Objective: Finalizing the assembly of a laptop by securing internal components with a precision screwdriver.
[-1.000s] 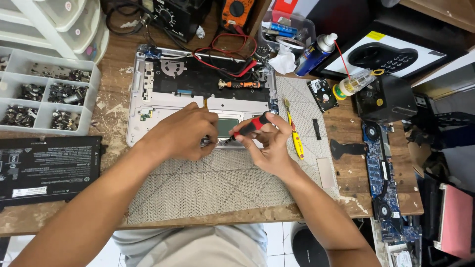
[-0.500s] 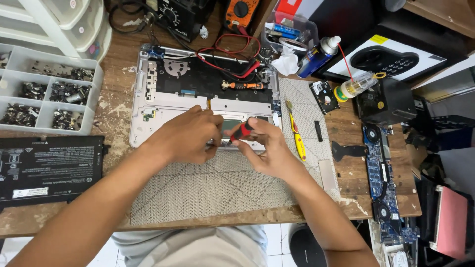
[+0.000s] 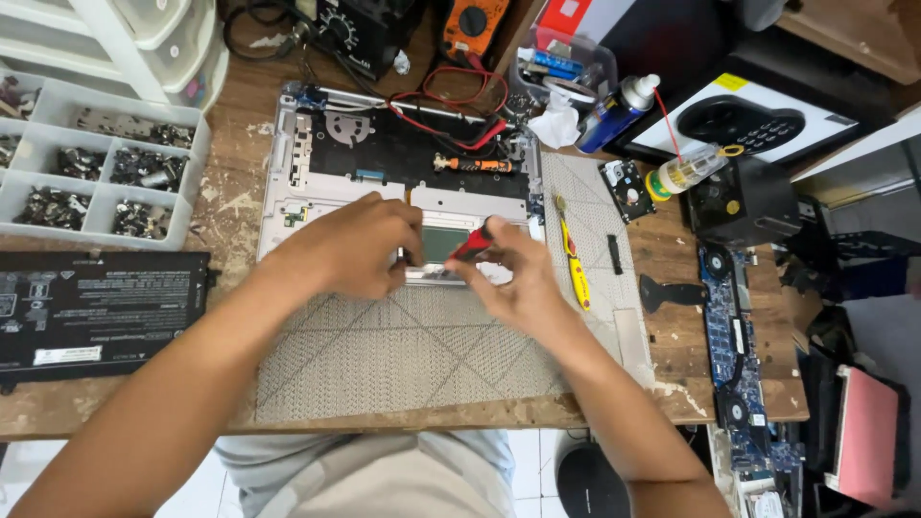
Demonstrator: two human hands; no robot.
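There, at the left, the left hand [image 3: 350, 247] lay knuckles-up on the near edge of the opened laptop shell [image 3: 288, 182], its fingers curled together and pressed down at the left end of the small silvery panel [image 3: 443, 245]; what, if anything, they pinched could not be told. Just to the right, the right hand [image 3: 518, 283] had its thumb and forefinger clamped on a red-and-black screwdriver [image 3: 473, 245]. The tool's long axis ran slantwise, handle up and to the right, tip down and to the left toward the panel, so it lay between the two hands, touching only the right. Farther right, a yellow-handled tool [image 3: 576, 269] rested on the grey mat [image 3: 413, 355], well apart from both.
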